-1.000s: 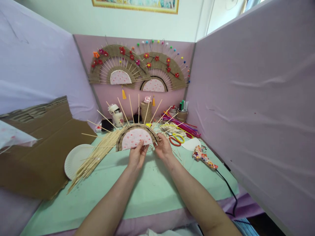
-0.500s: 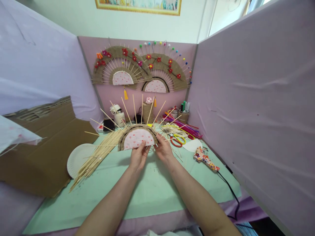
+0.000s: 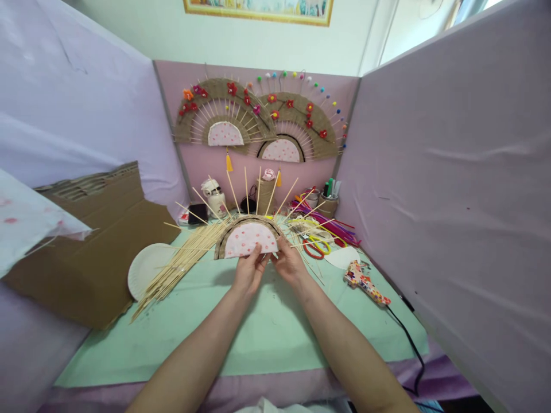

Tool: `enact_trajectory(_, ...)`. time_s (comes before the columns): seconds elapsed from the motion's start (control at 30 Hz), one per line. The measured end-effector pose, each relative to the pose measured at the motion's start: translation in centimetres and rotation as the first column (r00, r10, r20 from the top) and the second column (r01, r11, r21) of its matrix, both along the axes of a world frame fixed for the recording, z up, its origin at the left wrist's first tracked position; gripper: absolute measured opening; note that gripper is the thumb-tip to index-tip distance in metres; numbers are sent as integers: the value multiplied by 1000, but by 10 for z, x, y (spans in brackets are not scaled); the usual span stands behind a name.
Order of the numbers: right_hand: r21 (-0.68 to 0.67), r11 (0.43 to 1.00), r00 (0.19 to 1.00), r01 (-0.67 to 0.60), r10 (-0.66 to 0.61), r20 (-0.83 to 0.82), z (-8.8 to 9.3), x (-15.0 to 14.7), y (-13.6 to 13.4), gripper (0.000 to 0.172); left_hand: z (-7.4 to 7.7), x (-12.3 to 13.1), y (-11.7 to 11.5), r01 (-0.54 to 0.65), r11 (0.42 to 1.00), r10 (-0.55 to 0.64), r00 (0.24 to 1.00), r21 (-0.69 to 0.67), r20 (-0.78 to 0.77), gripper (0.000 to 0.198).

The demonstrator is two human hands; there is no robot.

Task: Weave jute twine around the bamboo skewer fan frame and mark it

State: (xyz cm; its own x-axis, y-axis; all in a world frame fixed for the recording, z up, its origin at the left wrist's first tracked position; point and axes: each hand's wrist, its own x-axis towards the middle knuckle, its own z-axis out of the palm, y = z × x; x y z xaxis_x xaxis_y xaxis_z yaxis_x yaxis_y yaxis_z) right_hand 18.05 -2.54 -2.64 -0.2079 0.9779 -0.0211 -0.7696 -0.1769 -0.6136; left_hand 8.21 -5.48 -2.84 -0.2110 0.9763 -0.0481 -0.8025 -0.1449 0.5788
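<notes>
Both my hands hold a half-round cardboard fan base (image 3: 251, 240) above the table. Pink-dotted white fabric covers its middle, a dark line runs along its brown rim, and several thin wooden sticks (image 3: 247, 192) spread out from its curved edge. My left hand (image 3: 251, 271) pinches the straight lower edge, thumb on the fabric. Around the right lower corner, my right hand (image 3: 289, 261) is closed; its fingertips are partly hidden behind the piece. Left of it lies a bundle of loose sticks (image 3: 183, 264), partly over a white paper plate (image 3: 136, 274).
To the right lie a flower-patterned glue gun (image 3: 365, 284) with a black cord, scissors (image 3: 316, 246) and purple pipe cleaners (image 3: 331, 221). Brown cardboard (image 3: 86, 246) leans at left. Two finished fans (image 3: 224, 92) hang on the back panel, above a white bottle (image 3: 214, 198) and a pen holder (image 3: 329, 202).
The camera view has shifted slightly, so the whole scene sits a little farther right. Both hands keep their hold on the fan base, which shows no clear movement of its own.
</notes>
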Motion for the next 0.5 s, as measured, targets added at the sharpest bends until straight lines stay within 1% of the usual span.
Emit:
enact_trajectory(0.1, 4, 1000, 999, -27, 26, 33, -4, -4, -2, 30, -1, 1, -1, 20, 1000, -20, 999, 5, -37, 29)
enact_trajectory(0.17, -28, 1000, 1000, -4, 4, 27, -6, -5, -1, 28, -1, 2, -2, 13, 1000, -15, 993, -21, -113, 31)
enact_trajectory(0.23, -87, 996, 1000, 17, -17, -5, -5, -4, 3, 23, -1, 2, -3, 23, 998, -35, 976, -59, -217, 33)
enact_trajectory(0.3, -140, 990, 998, 20, -28, -58, -2, 1, 8, 17, -1, 1, -4, 60, 995, -83, 944, -82, -319, 35)
enact_trajectory(0.37, -158, 987, 992, 37, -56, -115, 3, 9, 12, 12, -2, 1, -4, 85, 991, -119, 910, -102, -398, 39)
enact_trajectory(0.43, -165, 983, 980, 85, -112, -163, 10, 18, 16, 9, -4, 1, -3, 70, 988, -125, 891, -141, -437, 45)
enact_trajectory(0.5, -177, 975, 967, 133, -167, -191, 16, 27, 19, 8, -6, -1, -1, 5, 984, -87, 887, -180, -453, 51)
